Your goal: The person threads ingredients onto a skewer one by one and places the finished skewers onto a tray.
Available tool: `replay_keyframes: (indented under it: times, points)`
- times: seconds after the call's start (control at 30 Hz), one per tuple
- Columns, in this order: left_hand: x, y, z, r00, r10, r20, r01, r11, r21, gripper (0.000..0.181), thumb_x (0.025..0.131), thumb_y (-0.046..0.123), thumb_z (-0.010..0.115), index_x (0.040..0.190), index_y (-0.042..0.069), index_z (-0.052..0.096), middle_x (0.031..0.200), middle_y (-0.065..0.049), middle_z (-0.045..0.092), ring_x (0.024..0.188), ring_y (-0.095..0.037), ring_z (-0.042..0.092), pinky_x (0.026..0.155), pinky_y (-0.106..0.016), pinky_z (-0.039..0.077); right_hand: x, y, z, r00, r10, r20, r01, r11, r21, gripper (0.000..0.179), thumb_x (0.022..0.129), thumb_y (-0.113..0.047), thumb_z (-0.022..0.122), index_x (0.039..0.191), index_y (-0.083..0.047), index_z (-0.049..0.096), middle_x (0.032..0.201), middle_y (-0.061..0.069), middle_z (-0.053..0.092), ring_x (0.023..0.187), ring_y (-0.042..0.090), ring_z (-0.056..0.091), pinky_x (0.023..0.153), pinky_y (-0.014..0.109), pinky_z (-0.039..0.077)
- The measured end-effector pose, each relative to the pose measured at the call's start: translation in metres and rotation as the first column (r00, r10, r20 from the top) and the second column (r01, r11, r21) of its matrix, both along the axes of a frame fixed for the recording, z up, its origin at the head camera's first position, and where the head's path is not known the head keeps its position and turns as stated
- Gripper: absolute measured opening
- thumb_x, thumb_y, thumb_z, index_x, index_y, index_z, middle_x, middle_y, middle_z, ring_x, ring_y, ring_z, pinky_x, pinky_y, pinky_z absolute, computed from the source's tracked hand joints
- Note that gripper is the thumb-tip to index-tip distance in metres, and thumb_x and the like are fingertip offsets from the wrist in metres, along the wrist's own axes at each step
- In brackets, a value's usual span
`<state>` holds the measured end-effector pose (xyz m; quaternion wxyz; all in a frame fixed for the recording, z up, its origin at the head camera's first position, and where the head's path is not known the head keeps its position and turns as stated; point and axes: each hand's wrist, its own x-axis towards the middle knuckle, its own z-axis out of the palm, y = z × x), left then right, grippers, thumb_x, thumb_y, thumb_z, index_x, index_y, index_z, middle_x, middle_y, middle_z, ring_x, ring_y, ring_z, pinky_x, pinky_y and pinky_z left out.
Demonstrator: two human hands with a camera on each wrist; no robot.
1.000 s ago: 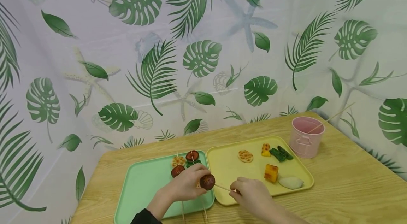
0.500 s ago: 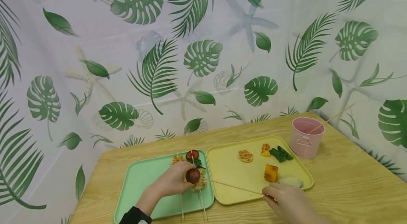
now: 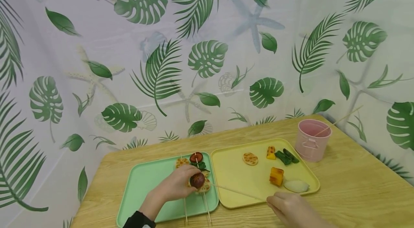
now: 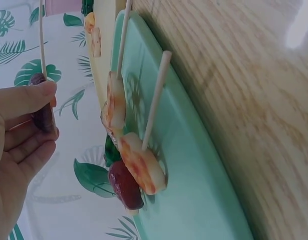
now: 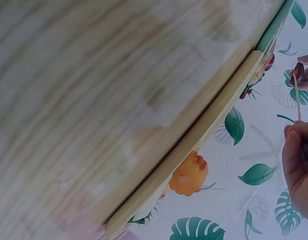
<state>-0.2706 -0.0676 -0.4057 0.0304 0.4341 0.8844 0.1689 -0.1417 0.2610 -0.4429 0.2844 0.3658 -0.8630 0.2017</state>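
In the head view my left hand (image 3: pixel 174 184) pinches a brown shiitake mushroom cap (image 3: pixel 197 180) between thumb and fingers, above the green tray's right side. A thin wooden skewer (image 3: pixel 239 191) runs from the mushroom to my right hand (image 3: pixel 291 208), whose fingertips pinch its other end near the yellow tray's front edge. The left wrist view shows the stick meeting the mushroom (image 4: pixel 42 117). Beneath and beside the left hand, two loaded skewers lie on the green tray (image 3: pixel 145 185), bearing lotus root slices (image 4: pixel 138 162), a mushroom (image 4: pixel 124 185) and a green leafy piece (image 3: pixel 200 165).
The yellow tray (image 3: pixel 233 170) adjoins the green one. It carries a lotus root slice (image 3: pixel 250 159), corn pieces (image 3: pixel 276 176), green vegetables (image 3: pixel 284 156) and a pale oval piece (image 3: pixel 296 186). A pink bucket (image 3: pixel 312 145) behind it holds a wooden stick (image 3: pixel 343 118).
My right hand has slid right, away from the mushroom, exposing more of the stick. My left hand has shifted left with the mushroom. Over the last half second both hands barely moved.
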Motion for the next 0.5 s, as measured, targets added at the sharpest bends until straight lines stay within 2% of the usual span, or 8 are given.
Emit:
replay_keyframes:
  times: [0.03, 0.23, 0.37, 0.5]
  points:
    - [0.0003, 0.0001, 0.0001, 1.000, 0.002, 0.001, -0.002, 1.000, -0.005, 0.043, 0.080, 0.011, 0.072, 0.119, 0.003, 0.058, 0.118, -0.011, 0.056, 0.112, -0.028, 0.051, 0.089, -0.036, 0.044, 0.0005, -0.0001, -0.0001, 1.000, 0.006, 0.017, -0.006, 1.000, 0.001, 0.044, 0.098, -0.032, 0.039, 0.080, -0.005, 0.068, 0.070, -0.005, 0.060, 0.062, -0.005, 0.050, 0.053, 0.007, 0.039]
    - [0.0006, 0.0017, 0.0008, 0.999, -0.030, -0.030, 0.029, 1.000, -0.004, 0.041, 0.079, 0.009, 0.072, 0.118, 0.004, 0.059, 0.116, -0.011, 0.057, 0.109, -0.027, 0.052, 0.087, -0.035, 0.045, 0.0020, -0.0030, -0.0020, 0.998, 0.029, 0.051, -0.030, 1.000, 0.009, 0.029, 0.096, -0.024, 0.051, 0.081, -0.004, 0.068, 0.069, -0.004, 0.061, 0.060, -0.006, 0.049, 0.050, 0.008, 0.038]
    - [0.0012, 0.0022, -0.0005, 0.997, -0.065, -0.047, 0.065, 0.998, 0.004, 0.039, 0.079, 0.007, 0.072, 0.116, 0.005, 0.060, 0.113, -0.009, 0.058, 0.105, -0.024, 0.054, 0.084, -0.031, 0.046, 0.0011, -0.0030, -0.0038, 0.999, 0.031, 0.040, -0.033, 0.999, 0.041, 0.030, 0.096, -0.024, 0.050, 0.081, -0.004, 0.067, 0.068, -0.004, 0.061, 0.058, -0.005, 0.050, 0.049, 0.008, 0.038]
    - [0.0028, 0.0032, -0.0019, 0.995, -0.077, -0.060, 0.076, 0.997, -0.006, 0.039, 0.079, 0.008, 0.073, 0.116, 0.004, 0.061, 0.113, -0.010, 0.058, 0.105, -0.024, 0.055, 0.083, -0.029, 0.047, -0.0004, -0.0030, -0.0058, 1.000, 0.021, 0.003, -0.021, 0.995, 0.099, 0.040, 0.100, -0.029, 0.039, 0.080, -0.006, 0.065, 0.067, -0.006, 0.058, 0.056, -0.006, 0.047, 0.048, 0.008, 0.037]
